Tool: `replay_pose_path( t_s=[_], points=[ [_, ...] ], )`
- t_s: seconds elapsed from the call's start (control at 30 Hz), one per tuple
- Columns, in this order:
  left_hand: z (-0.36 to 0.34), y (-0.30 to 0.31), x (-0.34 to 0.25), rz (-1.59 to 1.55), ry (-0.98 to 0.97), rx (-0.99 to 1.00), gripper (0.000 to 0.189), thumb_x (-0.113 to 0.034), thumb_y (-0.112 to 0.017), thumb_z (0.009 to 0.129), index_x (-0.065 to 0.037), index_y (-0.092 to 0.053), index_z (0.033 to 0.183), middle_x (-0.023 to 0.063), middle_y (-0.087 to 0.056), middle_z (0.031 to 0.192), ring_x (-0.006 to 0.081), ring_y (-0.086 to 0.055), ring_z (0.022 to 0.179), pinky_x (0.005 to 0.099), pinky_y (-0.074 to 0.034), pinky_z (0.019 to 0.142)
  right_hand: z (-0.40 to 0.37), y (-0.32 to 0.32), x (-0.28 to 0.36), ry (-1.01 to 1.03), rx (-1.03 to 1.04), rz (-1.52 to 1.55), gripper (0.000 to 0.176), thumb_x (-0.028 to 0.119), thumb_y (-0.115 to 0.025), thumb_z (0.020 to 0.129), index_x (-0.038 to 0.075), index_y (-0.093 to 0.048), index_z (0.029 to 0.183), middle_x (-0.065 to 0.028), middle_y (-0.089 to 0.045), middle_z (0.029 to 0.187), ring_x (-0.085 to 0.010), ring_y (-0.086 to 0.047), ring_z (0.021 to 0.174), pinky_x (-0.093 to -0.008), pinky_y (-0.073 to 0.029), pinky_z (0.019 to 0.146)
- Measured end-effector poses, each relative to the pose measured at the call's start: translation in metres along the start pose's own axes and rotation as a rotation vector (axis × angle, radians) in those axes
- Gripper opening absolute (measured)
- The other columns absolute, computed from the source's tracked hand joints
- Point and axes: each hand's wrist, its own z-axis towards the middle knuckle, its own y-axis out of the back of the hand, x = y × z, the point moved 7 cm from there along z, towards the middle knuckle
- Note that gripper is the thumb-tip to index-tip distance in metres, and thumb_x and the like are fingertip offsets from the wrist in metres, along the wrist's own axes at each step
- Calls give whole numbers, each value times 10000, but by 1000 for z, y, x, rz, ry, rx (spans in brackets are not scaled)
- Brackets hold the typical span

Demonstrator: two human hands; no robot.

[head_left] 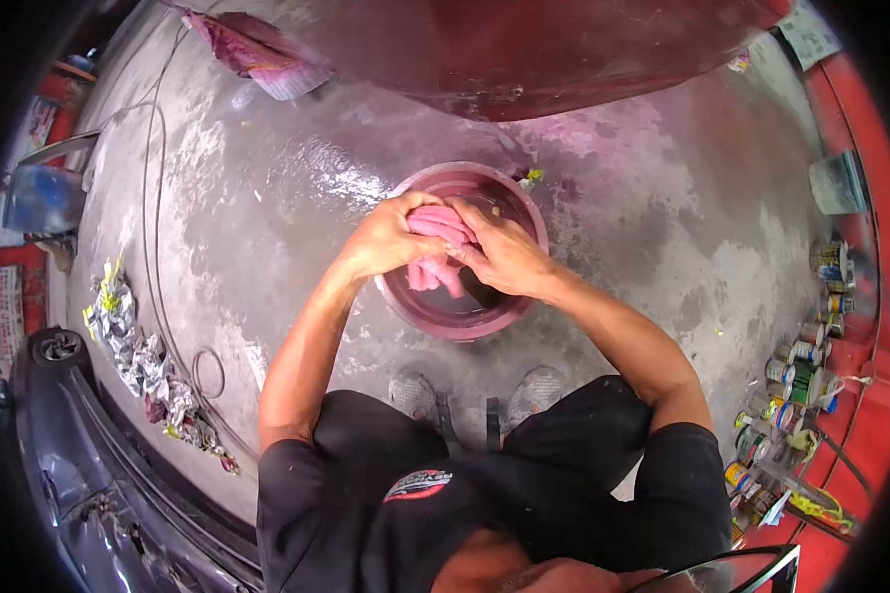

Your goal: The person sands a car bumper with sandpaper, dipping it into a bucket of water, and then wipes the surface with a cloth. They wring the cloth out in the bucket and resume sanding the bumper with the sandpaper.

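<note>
A bunched pink cloth is held between my two hands above a reddish tub on the floor. My left hand wraps round the cloth from the left side. On the right side, my right hand closes on the same cloth, with its thumb near the other hand's thumb. A loose end of the cloth hangs down over the tub. Dark liquid shows inside the tub, partly hidden by my hands.
A dark red panel spans the top. Crumpled masking paper and a hose lie left, beside a dark car. Several paint cans line the right wall. A blue container stands far left.
</note>
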Motion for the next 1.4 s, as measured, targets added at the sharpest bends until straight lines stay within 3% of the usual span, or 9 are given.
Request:
replay_pose_path(
  t_s=[0.37, 0.5, 0.57, 0.67, 0.73, 0.9, 1.17, 1.27, 1.4],
  points=[
    [36, -61, 39, -1161, -121, 35, 476, -352, -607, 974, -111, -478, 1364, 33, -542, 1313, 149, -523, 1211, 333, -441, 1022, 1, 5, -45, -334, -569, 557, 439, 129, -650, 920, -15, -501, 1307, -122, -613, 1172, -193, -589, 1065, -299, -464, 938],
    [24, -59, 37, -910, -1, 101, 580, -412, -747, 857, -102, -518, 1291, 47, -591, 1183, 147, -569, 1112, 310, -510, 879, -12, -9, 11, 180, -247, -25, 675, 79, -592, 850, 29, -340, 1474, -206, -455, 1448, -328, -512, 1283, -368, -442, 1015],
    [22, -46, 65, -778, 97, 159, 360, -317, -811, 816, -123, -604, 1037, -50, -572, 748, 55, -504, 601, 238, -351, 481, -21, -2, 0, 41, 148, 134, 687, 22, -536, 813, 95, -380, 1478, -162, -353, 1538, -352, -365, 1401, -424, -299, 1149],
    [7, -36, 61, -607, 261, 175, 140, -51, -722, 777, -135, -640, 853, -53, -553, 667, 49, -496, 556, 238, -343, 471, -37, 22, -14, -64, 33, 188, 635, 59, -586, 804, 139, -476, 1425, -141, -367, 1530, -353, -384, 1389, -492, -303, 1138],
    [1, -50, 50, -610, 239, 276, 122, -58, -700, 774, -148, -629, 817, -52, -547, 649, 45, -479, 523, 236, -354, 444, -55, 20, 21, 590, -179, -712, 582, 107, -656, 777, 154, -548, 1347, -116, -442, 1469, -398, -461, 1316, -541, -399, 1058],
    [-11, -115, 60, -549, 393, 727, 184, -64, -683, 790, -172, -541, 745, -80, -441, 587, -2, -399, 452, 173, -248, 354, -66, -18, 23, 969, -368, -538, 570, 151, -698, 751, 159, -573, 1307, -149, -605, 1145, -342, -618, 1010, -463, -525, 850],
    [-3, -108, 59, -169, 312, 496, 117, -183, -718, 781, -137, -615, 753, -39, -446, 579, 53, -414, 450, 225, -288, 352, -41, -42, -7, 561, -171, -847, 420, 270, -636, 774, 69, -581, 1139, -94, -617, 891, -253, -641, 577, -382, -524, 559],
    [25, -105, 59, 552, -160, 158, 252, -218, -688, 722, -22, -684, 881, 166, -692, 784, 344, -670, 695, 447, -525, 625, -29, -41, -12, 246, 2, -839, 263, 188, -665, 758, 41, -544, 940, -158, -654, 764, -336, -700, 638, -457, -557, 532],
    [4, -81, 33, 666, 111, -63, 243, -220, -673, 743, -24, -716, 881, 217, -710, 912, 375, -695, 905, 473, -549, 799, -15, -36, -18, 175, -24, -836, 255, 175, -685, 741, 25, -570, 912, -200, -671, 778, -357, -697, 652, -468, -568, 577]
  ],
)
